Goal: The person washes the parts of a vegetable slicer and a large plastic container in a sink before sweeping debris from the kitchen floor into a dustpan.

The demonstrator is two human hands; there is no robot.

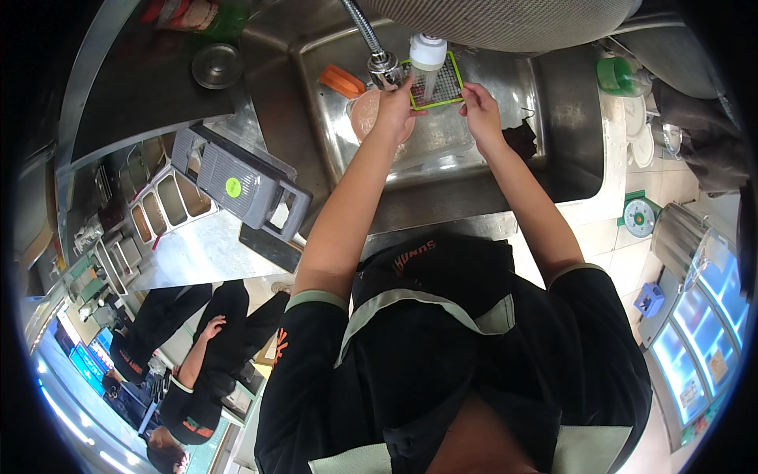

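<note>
A green-framed dicing grid (449, 77) is held between my hands over the stainless steel sink (450, 192). My left hand (395, 111) grips the grid's left side, and part of that frame edge is covered by the fingers. At the lower right corner, my right hand (482, 112) pinches the frame between thumb and fingers. Water runs onto the mesh from a white faucet head (427, 53) directly above it. Small reddish bits show in the mesh. Partly hidden below my left hand is a round pinkish container (363, 116). An orange piece (340, 81) lies beside it.
A grey vegetable chopper body (237, 178) rests at the sink's left edge near metal food pans (172, 201). Dark scraps (522, 139) lie in the sink at right. A large mesh strainer (509, 21) overhangs the back. Co-workers (195, 397) stand at lower left.
</note>
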